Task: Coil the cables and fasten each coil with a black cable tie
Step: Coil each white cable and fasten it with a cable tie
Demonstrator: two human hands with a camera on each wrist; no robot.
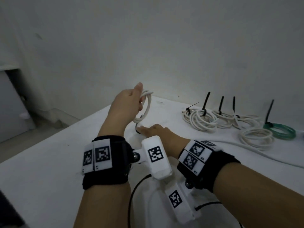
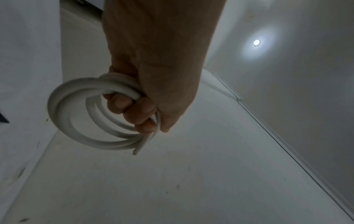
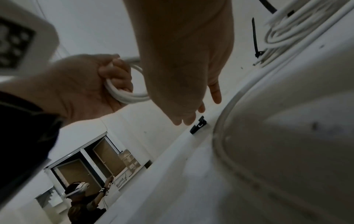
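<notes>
My left hand (image 1: 130, 102) is raised above the white table (image 1: 49, 162) and grips a small coil of white cable (image 1: 146, 106). In the left wrist view the fingers (image 2: 134, 109) curl through the coil (image 2: 76, 121), and one cut end sticks out below them. The right wrist view shows the same left hand (image 3: 82, 84) and coil (image 3: 126, 94). My right hand (image 1: 148, 130) lies low over the table with straight fingers. Its fingertips (image 3: 188, 119) hover just short of a loose black cable tie (image 3: 198, 125), which the hand half hides in the head view (image 1: 137, 127).
Several white coils (image 1: 202, 119) fastened with upright black ties lie at the back right, beside a tied green coil (image 1: 281, 130) and a white coil (image 1: 256, 137) with no tie visible. A loose white cable (image 1: 279, 160) runs along the right. Another person (image 3: 80, 201) stands far off.
</notes>
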